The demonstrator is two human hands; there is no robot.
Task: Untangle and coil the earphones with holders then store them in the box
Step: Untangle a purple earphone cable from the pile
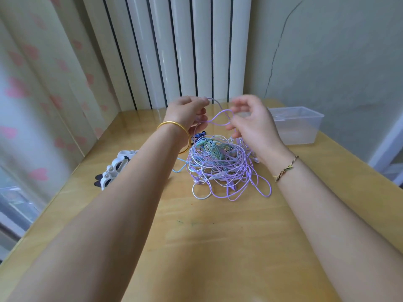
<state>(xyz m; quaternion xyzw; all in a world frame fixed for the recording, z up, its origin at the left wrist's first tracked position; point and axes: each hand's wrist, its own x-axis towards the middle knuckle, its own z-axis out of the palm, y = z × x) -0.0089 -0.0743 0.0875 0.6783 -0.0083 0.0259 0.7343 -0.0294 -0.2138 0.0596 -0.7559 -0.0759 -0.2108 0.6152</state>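
Pinching a purple cord [224,110] in our left hand [187,112], we curl our right hand [250,120] round its loop above the tangled earphones [218,168].

Light wood surface [218,247], glossy at far end, w/ a few small green marks [180,221] near the middle. Behind it, white radiator [185,51], tall vertical columns w/ dark gaps. Left: pale curtain [39,94], pink heart print. Right: off-white wall [327,51] w/ a long crack [278,46] running down it.
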